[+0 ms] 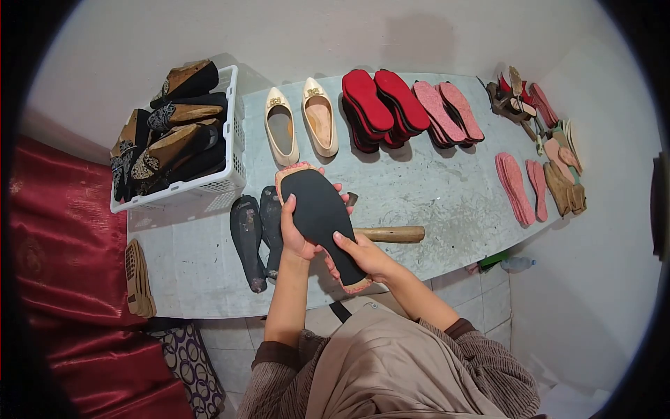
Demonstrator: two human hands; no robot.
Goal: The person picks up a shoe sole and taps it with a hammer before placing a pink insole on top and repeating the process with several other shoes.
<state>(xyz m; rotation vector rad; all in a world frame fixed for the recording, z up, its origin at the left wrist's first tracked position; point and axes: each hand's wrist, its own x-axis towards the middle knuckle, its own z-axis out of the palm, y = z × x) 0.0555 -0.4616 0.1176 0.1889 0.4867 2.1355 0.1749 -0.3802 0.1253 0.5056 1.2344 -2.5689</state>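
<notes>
A black insole (317,213) backed by a larger pink and tan layer is tilted up in front of me, above the table. My left hand (294,236) grips its left edge, thumb on the black face and fingers behind. Wrapped round the lower right edge, my right hand (366,257) presses its thumb on the black face too. Behind the insole lies a hammer (392,234), its head partly hidden. To the left, two dark, worn foot-shaped pieces (248,234) rest on the table, one partly covered by my left hand and the insole.
A white basket (234,133) holds several dark shoes on lasts. Cream flats (279,129) stand beside red insole stacks (366,101) and pink insole stacks (440,112). More pink pieces (514,188) and tools (513,101) lie right; brown soles (138,279) lie at the left edge.
</notes>
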